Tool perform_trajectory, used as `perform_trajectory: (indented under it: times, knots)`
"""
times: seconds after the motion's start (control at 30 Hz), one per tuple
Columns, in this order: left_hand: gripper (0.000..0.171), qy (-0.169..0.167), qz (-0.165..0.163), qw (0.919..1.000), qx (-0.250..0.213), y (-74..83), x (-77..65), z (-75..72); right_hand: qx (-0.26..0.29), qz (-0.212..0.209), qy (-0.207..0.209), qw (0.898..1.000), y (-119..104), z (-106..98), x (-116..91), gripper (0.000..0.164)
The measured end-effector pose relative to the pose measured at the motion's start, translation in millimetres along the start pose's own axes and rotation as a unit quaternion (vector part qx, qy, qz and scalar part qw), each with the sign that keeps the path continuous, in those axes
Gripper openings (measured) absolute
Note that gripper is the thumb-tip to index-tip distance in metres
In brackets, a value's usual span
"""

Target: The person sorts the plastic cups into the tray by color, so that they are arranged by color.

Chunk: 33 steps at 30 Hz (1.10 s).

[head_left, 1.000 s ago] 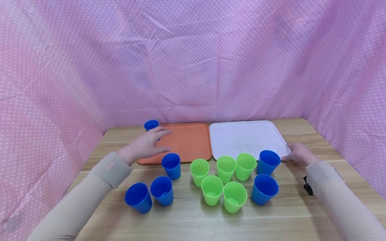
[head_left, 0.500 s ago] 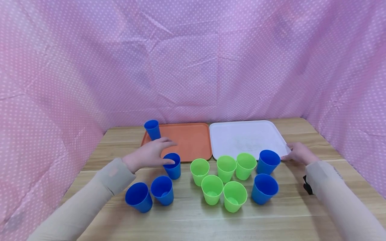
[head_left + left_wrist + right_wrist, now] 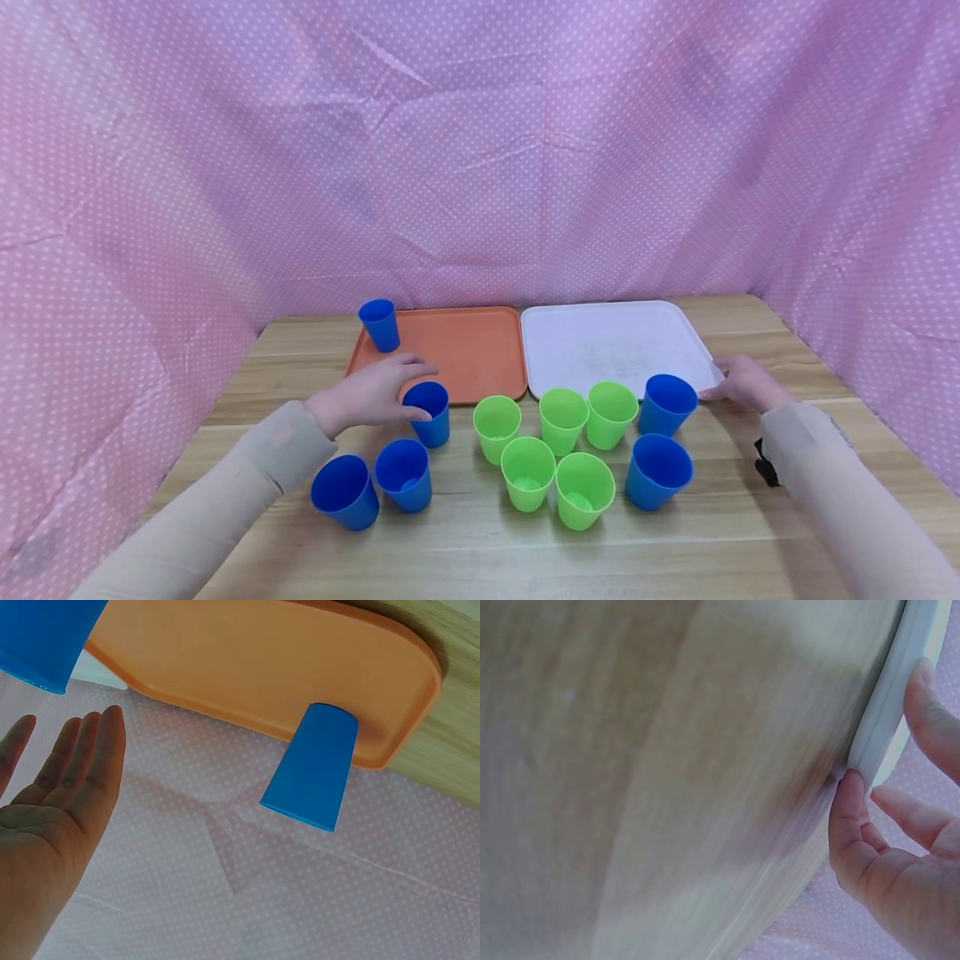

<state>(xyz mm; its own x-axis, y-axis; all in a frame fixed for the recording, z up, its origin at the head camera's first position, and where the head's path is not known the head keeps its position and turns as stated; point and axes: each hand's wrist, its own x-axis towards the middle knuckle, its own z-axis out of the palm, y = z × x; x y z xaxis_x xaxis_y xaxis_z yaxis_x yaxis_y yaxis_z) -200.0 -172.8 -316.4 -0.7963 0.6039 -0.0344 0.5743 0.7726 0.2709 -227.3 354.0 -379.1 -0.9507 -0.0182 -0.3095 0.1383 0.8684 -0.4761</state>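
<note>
My left hand (image 3: 375,392), fingers spread, hovers by the left front part of the orange tray (image 3: 465,350), beside a blue cup (image 3: 431,429). In the left wrist view a gap shows between the straight fingers (image 3: 96,754) and the blue cup at the upper left. Another blue cup (image 3: 381,327) stands upright on that tray's far left corner. At the near right corner of the white tray (image 3: 600,333), my right hand (image 3: 742,383) has thumb and fingers around the rim, as the right wrist view also shows at the tray's edge (image 3: 885,705).
Several green cups (image 3: 527,475) stand mouth up in front of the trays. Two blue cups (image 3: 657,472) are to their right; two more blue cups (image 3: 345,493) are at the left front. A pink dotted cloth (image 3: 465,167) hangs behind the wooden table (image 3: 480,550).
My left hand has drawn back from the blue cup on the orange tray and come nearer, beside the blue cup in front. The right hand and the white tray stay where they were.
</note>
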Motion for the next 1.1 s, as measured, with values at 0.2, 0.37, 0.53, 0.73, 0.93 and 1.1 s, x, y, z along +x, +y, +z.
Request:
perform_trajectory:
  times: [0.2, 0.37, 0.53, 0.73, 0.93, 1.1]
  knots:
    - [0.064, -0.013, -0.010, 0.9998, -0.008, 1.3, -1.6, 1.0, 0.001, 0.000, 0.002, 1.000, 2, 1, 2, 0.090]
    - [0.064, -0.017, -0.010, 0.9998, -0.004, 1.2, -4.2, 3.7, 0.003, -0.001, 0.003, 1.000, 2, 2, 1, 0.088]
    - [0.061, -0.018, -0.005, 0.9998, -0.012, -0.2, -6.2, 8.4, 0.006, -0.004, 0.004, 1.000, 2, 2, -1, 0.087]
    - [0.060, -0.013, 0.005, 0.9998, -0.013, -2.4, -6.7, 12.7, 0.007, -0.008, 0.006, 1.000, 0, 1, -2, 0.086]
    - [0.060, -0.016, 0.007, 0.9997, -0.017, -1.3, -6.5, 12.8, 0.010, -0.005, 0.005, 1.000, 1, 1, -2, 0.086]
    - [0.059, -0.018, 0.007, 0.9997, -0.017, -0.8, -6.2, 13.0, 0.003, -0.003, 0.003, 1.000, 3, 2, -1, 0.090]
